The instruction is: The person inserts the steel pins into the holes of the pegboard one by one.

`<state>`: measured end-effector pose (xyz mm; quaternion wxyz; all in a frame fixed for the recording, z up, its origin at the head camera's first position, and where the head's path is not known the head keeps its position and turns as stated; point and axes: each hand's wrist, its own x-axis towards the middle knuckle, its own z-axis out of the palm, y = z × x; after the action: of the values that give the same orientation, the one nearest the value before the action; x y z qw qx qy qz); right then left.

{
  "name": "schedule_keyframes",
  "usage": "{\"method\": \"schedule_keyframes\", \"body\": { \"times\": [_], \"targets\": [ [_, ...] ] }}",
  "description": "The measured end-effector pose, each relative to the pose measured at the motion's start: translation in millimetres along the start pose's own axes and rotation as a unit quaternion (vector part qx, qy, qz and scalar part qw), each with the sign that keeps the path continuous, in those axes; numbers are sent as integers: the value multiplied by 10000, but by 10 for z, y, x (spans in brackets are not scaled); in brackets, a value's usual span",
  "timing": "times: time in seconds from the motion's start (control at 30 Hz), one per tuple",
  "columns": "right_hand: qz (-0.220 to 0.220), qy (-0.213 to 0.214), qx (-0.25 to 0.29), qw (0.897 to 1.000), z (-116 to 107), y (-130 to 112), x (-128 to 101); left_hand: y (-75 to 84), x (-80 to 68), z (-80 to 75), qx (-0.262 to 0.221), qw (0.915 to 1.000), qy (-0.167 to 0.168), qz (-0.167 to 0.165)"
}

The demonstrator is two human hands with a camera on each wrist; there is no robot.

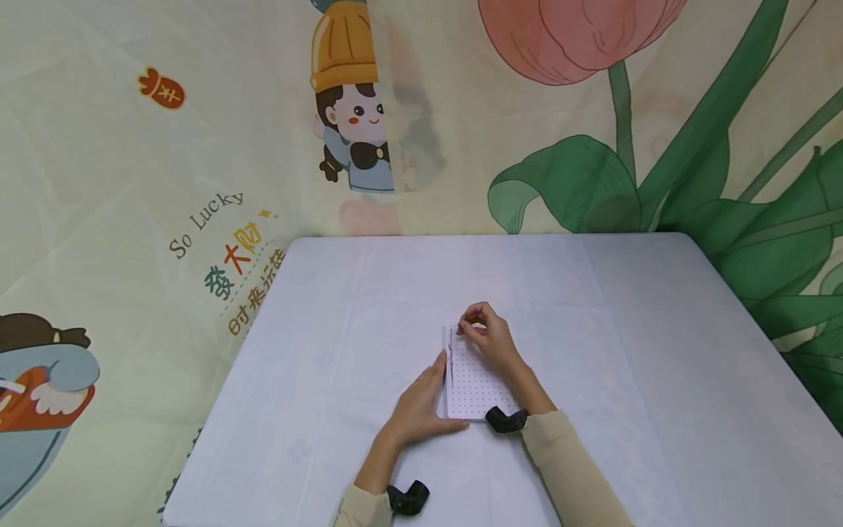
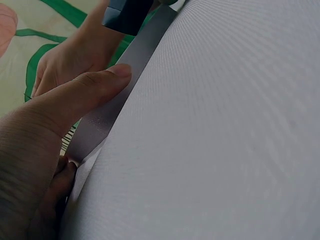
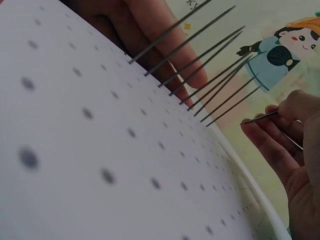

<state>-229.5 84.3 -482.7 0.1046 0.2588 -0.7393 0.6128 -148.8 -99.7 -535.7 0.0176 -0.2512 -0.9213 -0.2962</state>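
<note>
A white board [image 1: 477, 388] dotted with rows of small holes lies on the table. Along its left side several thin dark needles [image 3: 190, 41] stand up from the holes in a row, leaning slightly unevenly. My left hand [image 1: 418, 402] rests against the board's near left corner. Its fingers lie straight along the left side, and the thumb [image 2: 95, 89] presses the near edge. Over the far end of the board, my right hand [image 1: 490, 340] pinches a thin dark needle [image 3: 260, 118] between thumb and fingertip, apart from the standing row.
A white cloth-covered table [image 1: 342, 329] surrounds the board on all sides. Behind and beside it hangs a cream backdrop [image 1: 250, 95] with printed flowers and cartoon figures. A black wrist camera [image 1: 506, 420] sits over the board's near right corner.
</note>
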Motion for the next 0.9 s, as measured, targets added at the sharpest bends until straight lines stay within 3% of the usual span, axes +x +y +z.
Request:
{"method": "schedule_keyframes", "body": {
  "times": [0.33, 0.77, 0.9],
  "targets": [
    [-289, -153, -407, 9986, 74, 47, -13, 3, -8, -4, 1, 10000, -13, 7],
    [-233, -312, -569, 9976, 79, 29, -2, 9, 2, -16, -30, 10000, -22, 13],
    [-201, -330, -686, 9969, 102, 179, 4, 5, -3, -12, -59, 10000, 4, 32]
  ]
}}
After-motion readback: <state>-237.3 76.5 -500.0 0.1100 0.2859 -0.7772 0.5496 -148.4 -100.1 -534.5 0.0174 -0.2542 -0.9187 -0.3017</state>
